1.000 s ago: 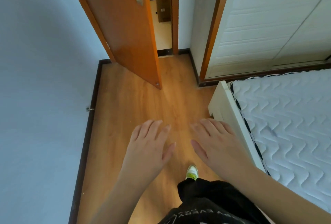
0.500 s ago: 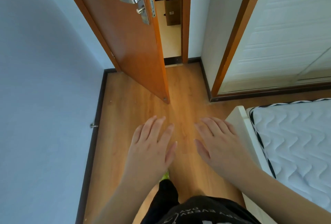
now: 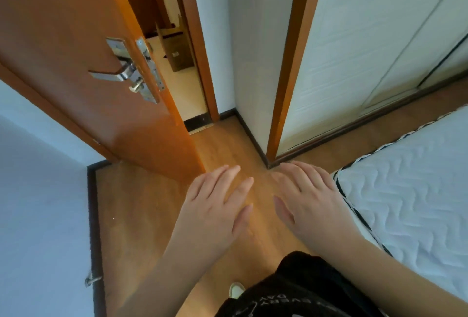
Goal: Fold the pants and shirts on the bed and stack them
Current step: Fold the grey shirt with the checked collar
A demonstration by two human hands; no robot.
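From the head view, the mattress (image 3: 410, 202) on the bed is cut off by the right edge, so only its near corner shows; no pants or shirts appear on that visible part, and where they lie cannot be told. Its cover is white, quilted in wavy chevron stitching, with black-and-white piping along the rim.

The left hand (image 3: 215, 205) and the right hand (image 3: 309, 200) are held out side by side, palms down, above the wooden floor (image 3: 141, 215). The grip of each is apart: fingers straight, slightly spread, holding nothing. The right hand hovers just beside the mattress corner; whether it touches it cannot be told. Both forearms run out of the bottom of the frame.

Below the hands a black garment with pale lettering (image 3: 291, 294) covers the person's body; the words are upside down and only partly legible. The toe of a pale shoe (image 3: 236, 289) peeks out under it.

The orange-brown wooden door (image 3: 83, 68) stands ajar, with a metal lever handle (image 3: 111, 73) and lock plate. Through the gap a cardboard box (image 3: 177, 50) stands open on a lighter floor; its contents are hidden. To the right, white sliding wardrobe panels (image 3: 367, 50) with fine horizontal ribbing sit in a wooden frame. A small metal door stop (image 3: 92, 279) sticks out low on the pale blue wall (image 3: 43, 215).
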